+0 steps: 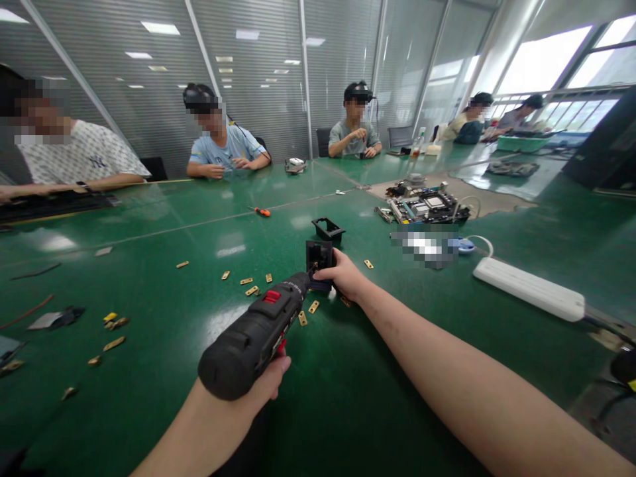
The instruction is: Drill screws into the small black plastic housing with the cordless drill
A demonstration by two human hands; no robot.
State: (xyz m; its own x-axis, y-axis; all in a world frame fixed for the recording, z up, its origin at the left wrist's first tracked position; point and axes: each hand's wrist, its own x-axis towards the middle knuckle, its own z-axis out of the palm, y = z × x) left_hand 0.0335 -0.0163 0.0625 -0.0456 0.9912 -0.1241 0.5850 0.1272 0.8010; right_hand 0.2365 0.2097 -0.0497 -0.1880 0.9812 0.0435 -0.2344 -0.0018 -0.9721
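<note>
At green table [163, 318], left hand [271, 381], half-hidden, gripping drill [256, 338], right hand [346, 274] holding black housing [318, 250], drill-housing contact unclear

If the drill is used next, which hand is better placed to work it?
Probably the left hand: it grips the drill, whose tip points at the black part, while the right hand holds that part.

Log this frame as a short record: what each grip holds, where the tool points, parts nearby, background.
Left grip: holding a black power drill
Right grip: holding a black housing
Drill aim: nose at the housing; bit contact too small to tell
Behind housing: a black frame on the green table
Loose parts: scattered brass-coloured strips
Farther out: orange-handled screwdriver, circuit board, white power strip
Background: five other people around the table
</note>
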